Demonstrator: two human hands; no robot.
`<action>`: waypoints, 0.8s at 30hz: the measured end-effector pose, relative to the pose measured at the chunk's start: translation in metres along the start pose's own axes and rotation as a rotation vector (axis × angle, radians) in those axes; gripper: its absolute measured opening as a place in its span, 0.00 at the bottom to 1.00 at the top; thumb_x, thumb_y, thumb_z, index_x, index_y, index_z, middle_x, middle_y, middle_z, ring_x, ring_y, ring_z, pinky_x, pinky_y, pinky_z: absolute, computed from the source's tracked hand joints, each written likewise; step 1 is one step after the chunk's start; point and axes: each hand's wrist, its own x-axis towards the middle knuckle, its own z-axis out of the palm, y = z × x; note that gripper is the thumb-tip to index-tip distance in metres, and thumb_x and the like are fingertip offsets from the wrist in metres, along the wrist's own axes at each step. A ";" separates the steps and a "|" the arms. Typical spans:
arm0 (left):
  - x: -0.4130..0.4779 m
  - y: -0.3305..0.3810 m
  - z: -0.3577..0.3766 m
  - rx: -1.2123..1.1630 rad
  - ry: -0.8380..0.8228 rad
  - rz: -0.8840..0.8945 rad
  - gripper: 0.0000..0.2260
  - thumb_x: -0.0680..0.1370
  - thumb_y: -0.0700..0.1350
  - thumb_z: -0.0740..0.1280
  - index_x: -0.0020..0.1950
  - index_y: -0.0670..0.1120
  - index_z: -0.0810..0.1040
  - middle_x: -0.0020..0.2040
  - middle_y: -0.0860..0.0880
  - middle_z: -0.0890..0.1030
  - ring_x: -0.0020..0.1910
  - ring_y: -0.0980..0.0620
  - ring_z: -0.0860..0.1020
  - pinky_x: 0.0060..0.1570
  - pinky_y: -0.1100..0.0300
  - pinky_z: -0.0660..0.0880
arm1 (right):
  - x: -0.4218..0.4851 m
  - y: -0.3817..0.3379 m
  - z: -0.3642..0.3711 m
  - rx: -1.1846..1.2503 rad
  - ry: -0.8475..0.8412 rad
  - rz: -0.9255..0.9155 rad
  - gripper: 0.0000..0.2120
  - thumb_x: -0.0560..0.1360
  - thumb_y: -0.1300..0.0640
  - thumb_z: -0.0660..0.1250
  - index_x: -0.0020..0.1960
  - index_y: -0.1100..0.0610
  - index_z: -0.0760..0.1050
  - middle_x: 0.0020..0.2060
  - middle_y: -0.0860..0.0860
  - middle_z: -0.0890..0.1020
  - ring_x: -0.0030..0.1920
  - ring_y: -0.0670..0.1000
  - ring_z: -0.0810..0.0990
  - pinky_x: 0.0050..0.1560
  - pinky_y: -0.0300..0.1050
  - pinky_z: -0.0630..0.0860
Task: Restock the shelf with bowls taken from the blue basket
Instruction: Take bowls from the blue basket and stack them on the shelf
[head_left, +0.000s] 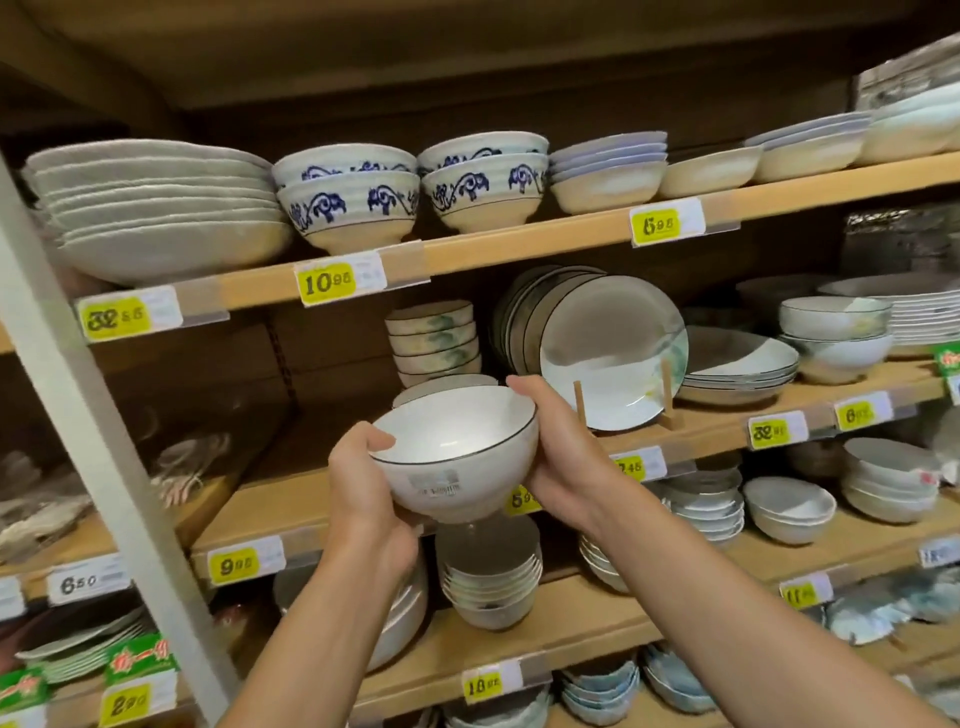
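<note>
I have the bowl (457, 457) between both hands, out in front of the shelf board (291, 467). My left hand (363, 499) is under its left side and my right hand (558, 457) is against its right side. Just behind my right fingertips (519, 385) a second bowl (441, 387) sits on the board, with a stack of small bowls (434, 343) behind that. Right of those fingertips, plates (613, 348) stand upright in a rack (667, 389). Below my left fingers (400, 535), one shelf down, sits a bowl stack (491, 577).
</note>
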 end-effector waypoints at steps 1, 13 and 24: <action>0.006 0.003 0.001 -0.001 -0.008 0.006 0.20 0.68 0.45 0.59 0.58 0.45 0.79 0.51 0.43 0.84 0.46 0.41 0.81 0.40 0.54 0.77 | 0.007 -0.001 0.001 0.007 -0.008 -0.006 0.15 0.75 0.47 0.60 0.46 0.53 0.83 0.49 0.54 0.85 0.51 0.53 0.82 0.55 0.51 0.74; 0.072 0.016 -0.006 -0.042 -0.104 0.127 0.12 0.72 0.44 0.59 0.49 0.49 0.80 0.36 0.51 0.86 0.45 0.44 0.81 0.35 0.55 0.79 | 0.067 0.003 0.023 0.107 0.048 -0.076 0.14 0.77 0.52 0.59 0.47 0.52 0.83 0.44 0.52 0.86 0.46 0.53 0.84 0.37 0.45 0.80; 0.086 0.014 0.008 -0.043 -0.081 0.211 0.10 0.73 0.44 0.61 0.48 0.50 0.80 0.39 0.52 0.86 0.49 0.47 0.81 0.47 0.51 0.76 | 0.081 -0.007 0.025 0.182 0.001 -0.083 0.12 0.76 0.52 0.61 0.56 0.52 0.80 0.44 0.52 0.86 0.45 0.53 0.85 0.37 0.45 0.80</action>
